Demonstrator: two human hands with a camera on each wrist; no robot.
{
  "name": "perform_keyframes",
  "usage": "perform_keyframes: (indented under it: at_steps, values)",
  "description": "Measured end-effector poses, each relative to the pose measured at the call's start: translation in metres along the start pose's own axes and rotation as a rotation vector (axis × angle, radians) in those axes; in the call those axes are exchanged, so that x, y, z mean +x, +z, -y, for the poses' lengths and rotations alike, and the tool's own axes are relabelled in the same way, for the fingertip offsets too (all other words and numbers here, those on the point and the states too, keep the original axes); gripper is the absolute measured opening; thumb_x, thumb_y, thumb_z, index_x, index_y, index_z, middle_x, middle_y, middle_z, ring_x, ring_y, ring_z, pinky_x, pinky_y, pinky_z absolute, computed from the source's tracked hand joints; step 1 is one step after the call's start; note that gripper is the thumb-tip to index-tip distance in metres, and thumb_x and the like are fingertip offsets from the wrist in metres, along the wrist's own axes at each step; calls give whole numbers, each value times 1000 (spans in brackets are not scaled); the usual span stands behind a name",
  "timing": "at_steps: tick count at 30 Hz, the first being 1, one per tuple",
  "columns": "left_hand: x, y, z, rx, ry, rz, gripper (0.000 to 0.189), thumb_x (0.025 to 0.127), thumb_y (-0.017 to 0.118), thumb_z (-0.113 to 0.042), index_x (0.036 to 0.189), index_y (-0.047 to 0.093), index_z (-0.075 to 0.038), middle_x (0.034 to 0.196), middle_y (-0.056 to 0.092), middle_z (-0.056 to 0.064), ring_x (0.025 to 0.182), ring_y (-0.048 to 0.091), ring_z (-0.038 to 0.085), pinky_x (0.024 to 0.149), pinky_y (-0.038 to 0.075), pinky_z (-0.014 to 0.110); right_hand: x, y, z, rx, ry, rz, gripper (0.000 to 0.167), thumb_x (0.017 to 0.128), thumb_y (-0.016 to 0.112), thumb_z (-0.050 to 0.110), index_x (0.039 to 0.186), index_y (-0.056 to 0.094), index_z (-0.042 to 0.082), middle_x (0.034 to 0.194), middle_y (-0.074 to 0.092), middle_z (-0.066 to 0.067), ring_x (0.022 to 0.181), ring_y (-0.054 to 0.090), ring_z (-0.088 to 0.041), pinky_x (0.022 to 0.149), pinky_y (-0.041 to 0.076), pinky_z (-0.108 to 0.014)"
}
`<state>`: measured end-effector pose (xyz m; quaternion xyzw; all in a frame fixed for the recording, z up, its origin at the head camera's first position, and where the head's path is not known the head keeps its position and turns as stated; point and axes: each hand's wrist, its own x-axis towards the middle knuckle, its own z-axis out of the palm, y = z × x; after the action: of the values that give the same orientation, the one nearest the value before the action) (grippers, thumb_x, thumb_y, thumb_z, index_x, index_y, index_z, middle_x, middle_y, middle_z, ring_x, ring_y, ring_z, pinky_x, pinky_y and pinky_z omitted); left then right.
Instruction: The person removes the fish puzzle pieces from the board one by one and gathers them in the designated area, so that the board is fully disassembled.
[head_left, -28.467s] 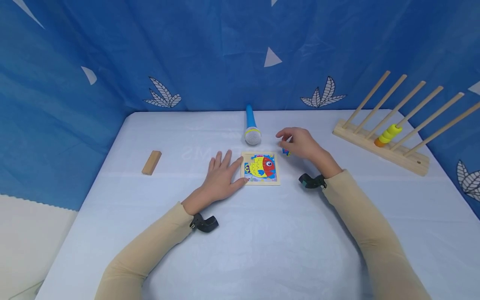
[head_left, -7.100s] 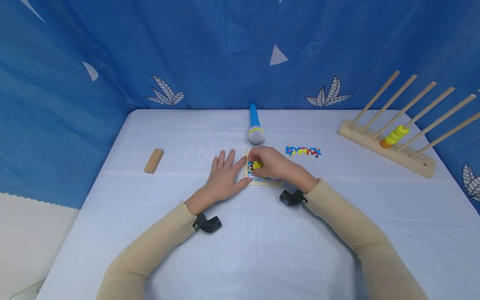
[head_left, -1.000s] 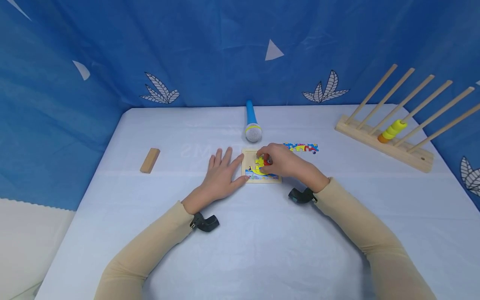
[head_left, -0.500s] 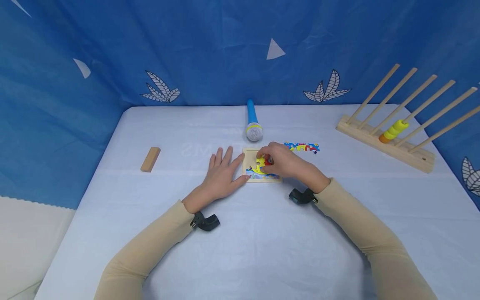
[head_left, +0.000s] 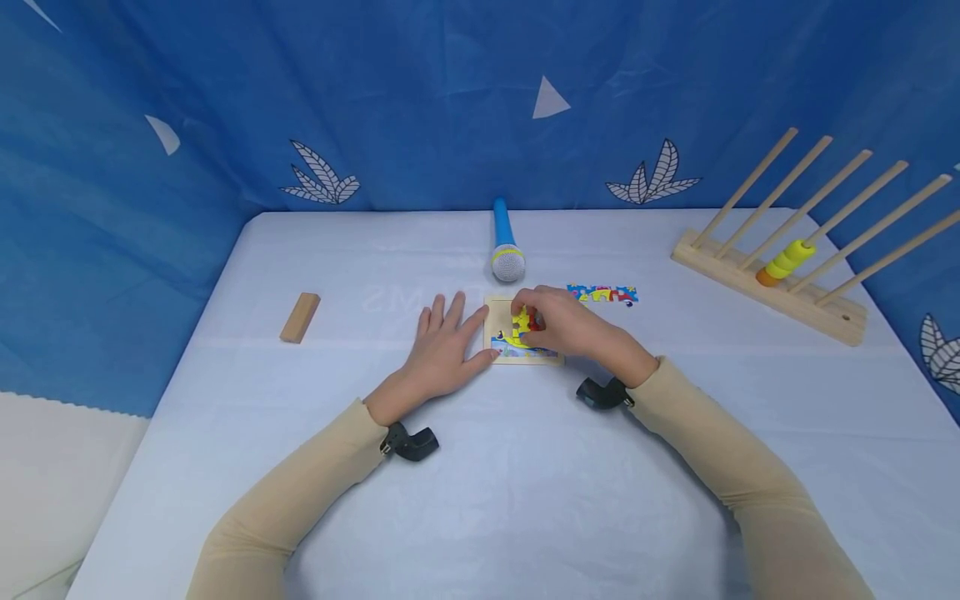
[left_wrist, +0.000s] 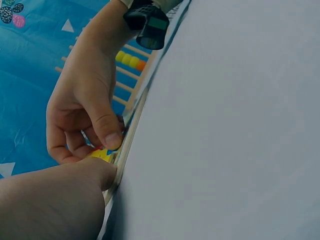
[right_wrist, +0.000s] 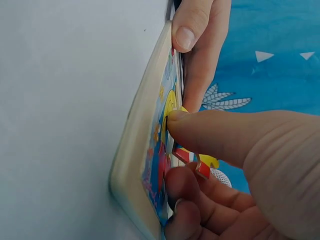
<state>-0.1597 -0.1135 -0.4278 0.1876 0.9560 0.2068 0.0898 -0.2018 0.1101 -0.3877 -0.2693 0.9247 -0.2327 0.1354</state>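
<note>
A small wooden jigsaw tray lies mid-table, its upper left bare wood and its bottom row blue and purple. My left hand rests spread on the table, with index finger and thumb at the tray's left rim. My right hand is over the tray's right half and pinches a yellow-and-red jigsaw piece between thumb and fingers. In the right wrist view, that jigsaw piece stands tilted up from the tray, partly hidden by the thumb. Behind the right hand lies a strip of joined jigsaw pieces.
A blue toy microphone lies behind the tray. To the left is a wooden block. A wooden peg rack with yellow and orange beads stands at the right. A blue curtain hangs behind the table.
The tray was filled with a fish picture at first; now its upper left is bare and a strip lies outside. Since 7.1 s ago my right hand moved rightward. The last second shows hardly any change.
</note>
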Motion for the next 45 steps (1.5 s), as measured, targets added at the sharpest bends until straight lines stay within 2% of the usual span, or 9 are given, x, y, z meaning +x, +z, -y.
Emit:
perform_keyframes:
  at_steps: [9,16,21,34,45]
  values:
    - [0,-1,0,4,0,5,73,99,54,-52,160,35,-16,171,12,23,157,0,50,124,5,68,-1,0,-1,45,-9,25,35,89,78,11,119,62,11,94,65,-6,80,55,-20,73,48,-30]
    - [0,-1,-1,5,-2,6,74,99,53,-53,160,35,-16,171,13,23,157,0,50,124,5,69,-1,0,-6,102,-42,34,25,95,68,5,118,60,9,83,62,-6,69,52,-18,66,46,-29]
    - [1,0,-1,11,-1,4,74,99,53,-53,160,35,-16,171,13,23,157,1,50,124,5,69,0,-2,-9,130,-25,43,23,97,63,5,119,58,8,84,62,-7,68,52,-18,66,46,-29]
    - [3,-1,-2,32,-1,7,74,99,53,-53,160,35,-16,170,14,23,157,2,51,124,7,69,0,-10,-11,136,48,29,24,96,65,9,120,58,10,93,67,-10,75,58,-21,70,51,-29]
    - [1,0,-2,17,-14,13,75,99,53,-54,161,34,-17,171,12,22,158,0,49,124,5,68,-8,-25,-22,118,83,10,21,96,65,7,117,62,11,93,63,-10,79,55,-23,70,49,-30]
